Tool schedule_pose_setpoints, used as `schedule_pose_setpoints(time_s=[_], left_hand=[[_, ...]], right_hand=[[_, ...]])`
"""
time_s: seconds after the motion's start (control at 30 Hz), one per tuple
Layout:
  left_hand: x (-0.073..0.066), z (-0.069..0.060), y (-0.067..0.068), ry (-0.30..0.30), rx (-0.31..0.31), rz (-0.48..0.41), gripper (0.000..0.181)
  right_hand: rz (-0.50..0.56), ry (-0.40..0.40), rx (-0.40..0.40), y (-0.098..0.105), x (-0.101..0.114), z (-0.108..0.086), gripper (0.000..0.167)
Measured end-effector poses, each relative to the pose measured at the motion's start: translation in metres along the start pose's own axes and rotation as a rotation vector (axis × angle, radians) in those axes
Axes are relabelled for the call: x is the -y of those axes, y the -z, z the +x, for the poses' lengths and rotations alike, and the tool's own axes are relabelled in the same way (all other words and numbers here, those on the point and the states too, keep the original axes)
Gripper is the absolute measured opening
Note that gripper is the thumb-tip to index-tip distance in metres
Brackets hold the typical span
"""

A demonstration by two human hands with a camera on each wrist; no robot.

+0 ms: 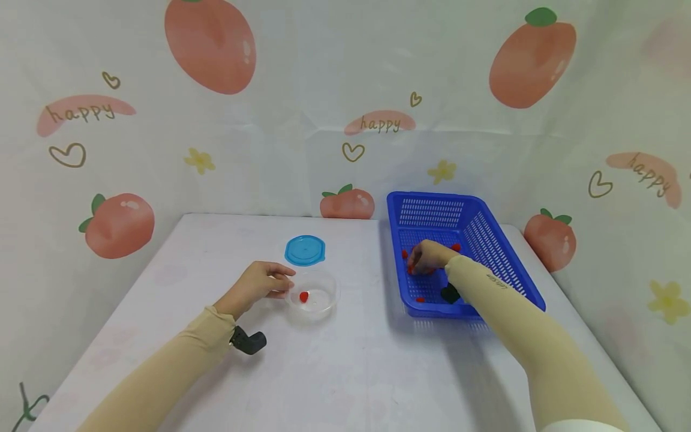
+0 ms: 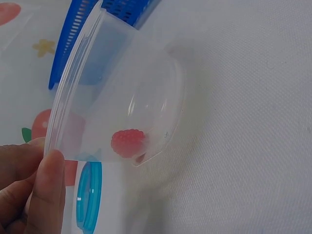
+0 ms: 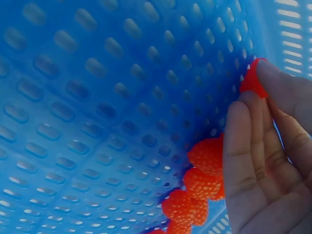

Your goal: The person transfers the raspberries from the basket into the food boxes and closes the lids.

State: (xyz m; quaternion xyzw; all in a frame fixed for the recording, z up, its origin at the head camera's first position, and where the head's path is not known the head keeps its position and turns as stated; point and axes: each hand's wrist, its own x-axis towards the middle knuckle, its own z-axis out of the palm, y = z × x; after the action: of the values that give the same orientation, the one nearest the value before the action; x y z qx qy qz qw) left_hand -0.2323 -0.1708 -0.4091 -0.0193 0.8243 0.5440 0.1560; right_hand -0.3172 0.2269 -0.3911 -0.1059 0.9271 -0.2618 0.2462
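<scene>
My left hand (image 1: 258,282) pinches the rim of a clear plastic container (image 1: 325,299) between thumb and fingers. One red raspberry (image 2: 127,143) lies at the bottom of that container, seen through its wall in the left wrist view. On the right, my right hand (image 1: 430,256) reaches down into a blue perforated basket (image 1: 488,237). In the right wrist view its thumb and fingertips pinch a raspberry (image 3: 252,80) near the basket wall. Several more raspberries (image 3: 204,184) lie in a cluster beside the hand, partly hidden behind it.
A turquoise lid (image 1: 305,250) lies flat on the white table (image 1: 345,372) just behind the container. A fruit-printed cloth (image 1: 286,108) hangs behind and at the sides. The basket stands at the table's back right.
</scene>
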Motion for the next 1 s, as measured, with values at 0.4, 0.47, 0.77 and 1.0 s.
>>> schedule_pose_setpoints(time_s=[0.4, 0.47, 0.77, 1.0], left_hand=[[-0.002, 0.000, 0.000, -0.009, 0.012, -0.006, 0.038], [-0.002, 0.000, 0.000, -0.011, 0.012, -0.008, 0.038], [-0.002, -0.002, 0.001, -0.017, 0.020, -0.025, 0.040], [-0.004, -0.004, 0.001, -0.018, 0.016, -0.035, 0.040]], right_hand=[[0.185, 0.055, -0.090, 0.026, 0.003, -0.014, 0.025], [0.214, 0.082, -0.111, 0.031, 0.005, -0.018, 0.027], [0.401, 0.165, -0.205, 0.049, 0.016, -0.035, 0.039], [0.456, 0.177, -0.250, 0.051, 0.023, -0.050, 0.046]])
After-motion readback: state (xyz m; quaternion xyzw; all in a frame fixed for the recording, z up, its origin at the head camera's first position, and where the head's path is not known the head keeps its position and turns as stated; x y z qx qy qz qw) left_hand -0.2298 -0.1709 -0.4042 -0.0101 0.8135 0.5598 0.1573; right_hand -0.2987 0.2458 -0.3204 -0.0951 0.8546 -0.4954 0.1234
